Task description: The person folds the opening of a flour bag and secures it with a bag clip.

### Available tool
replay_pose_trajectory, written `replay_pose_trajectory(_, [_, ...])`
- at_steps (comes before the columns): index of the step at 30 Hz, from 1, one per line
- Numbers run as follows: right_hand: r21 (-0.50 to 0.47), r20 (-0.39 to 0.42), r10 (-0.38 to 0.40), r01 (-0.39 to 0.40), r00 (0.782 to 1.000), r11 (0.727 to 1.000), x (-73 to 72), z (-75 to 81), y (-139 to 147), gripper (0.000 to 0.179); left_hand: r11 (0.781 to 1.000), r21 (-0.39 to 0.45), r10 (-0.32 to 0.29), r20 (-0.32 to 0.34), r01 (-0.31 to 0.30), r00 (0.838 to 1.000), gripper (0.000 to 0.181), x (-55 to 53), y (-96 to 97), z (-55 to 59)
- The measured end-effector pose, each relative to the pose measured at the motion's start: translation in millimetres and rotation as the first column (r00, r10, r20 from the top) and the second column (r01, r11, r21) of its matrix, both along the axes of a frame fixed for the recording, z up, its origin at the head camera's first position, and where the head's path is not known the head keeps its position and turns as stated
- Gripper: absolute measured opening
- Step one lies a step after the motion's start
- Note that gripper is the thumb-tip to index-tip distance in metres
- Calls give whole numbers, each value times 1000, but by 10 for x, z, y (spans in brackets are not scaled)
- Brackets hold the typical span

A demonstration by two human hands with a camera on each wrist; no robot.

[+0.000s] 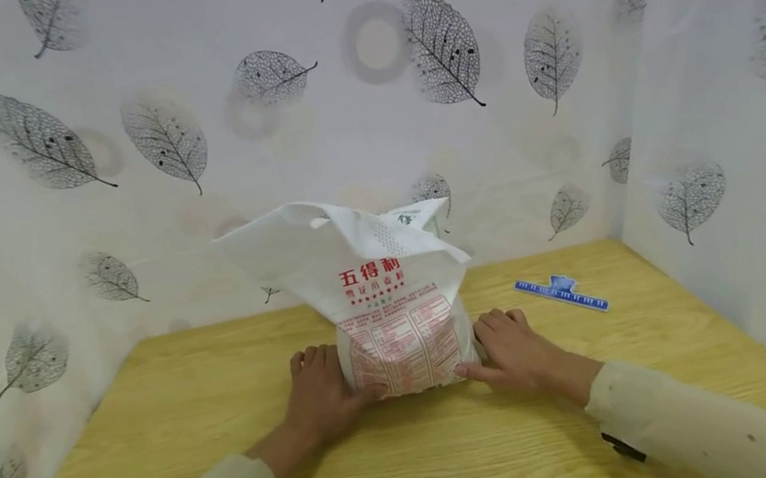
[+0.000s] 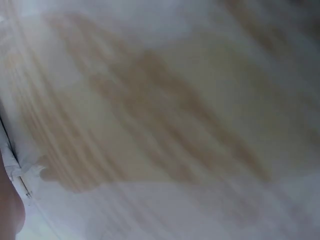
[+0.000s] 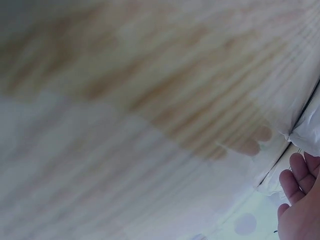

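A white flour bag (image 1: 404,345) with red print stands upright on the wooden table, its loose top folded over and leaning to the left. My left hand (image 1: 321,393) grips its left side low down, thumb across the front. On the opposite side my right hand (image 1: 515,348) holds the bag the same way, thumb at the lower front corner. Part of the left hand (image 2: 10,215) shows at the edge of the left wrist view. Curled fingers of the right hand (image 3: 300,200) appear against the bag's side in the right wrist view.
A blue bag clip (image 1: 562,293) lies on the table to the right, behind the right hand. The wooden table (image 1: 193,423) reaches back to a white curtain (image 1: 336,137) printed with grey leaves, which also hangs along both sides.
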State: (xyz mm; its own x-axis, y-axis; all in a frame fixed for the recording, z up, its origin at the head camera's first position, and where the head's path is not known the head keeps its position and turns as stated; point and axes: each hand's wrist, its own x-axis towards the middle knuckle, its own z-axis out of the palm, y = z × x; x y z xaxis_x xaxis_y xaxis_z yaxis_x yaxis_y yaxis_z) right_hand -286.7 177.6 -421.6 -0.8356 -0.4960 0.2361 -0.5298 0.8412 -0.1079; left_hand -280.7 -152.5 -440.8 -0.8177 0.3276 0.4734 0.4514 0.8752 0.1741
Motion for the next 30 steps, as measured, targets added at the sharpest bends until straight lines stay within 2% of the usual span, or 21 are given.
replay_pose_trajectory(4, [-2,-2,-7,7,1000,1000,17,42,24,59,1000,5,-8,27,8,1000,80,-7,19,30])
replay_pose_trajectory(6, [0,2,-15,15,1000,1000,26,57,43,59,1000,-4,3,91,-3,996,82,-4,35,55])
replay_pose_trajectory(10, [0,10,0,0,1000,1000,34,82,68,53,997,-59,58,243,-44,968,92,18,38,142])
replay_pose_trajectory(11, [1,15,6,-6,1000,1000,32,90,68,52,995,-82,76,268,-56,960,95,24,29,171])
replay_pose_trajectory(13, [-8,29,19,-18,999,1000,24,121,60,51,991,-123,89,284,-56,955,97,33,-6,237])
replay_pose_trajectory(16, [-19,51,25,-24,998,1000,9,194,53,53,984,-174,83,267,-37,960,96,51,-77,337])
replay_pose_trajectory(21, [-56,40,40,-38,998,998,-13,385,94,48,988,-149,0,228,34,974,87,118,-167,550])
replay_pose_trajectory(24, [-91,32,55,-52,998,994,-38,530,137,45,990,-123,-49,183,72,982,81,138,-203,700])
replay_pose_trajectory(30, [-131,8,63,-61,998,989,-72,863,173,42,982,-142,-118,52,125,992,64,174,-274,1020])
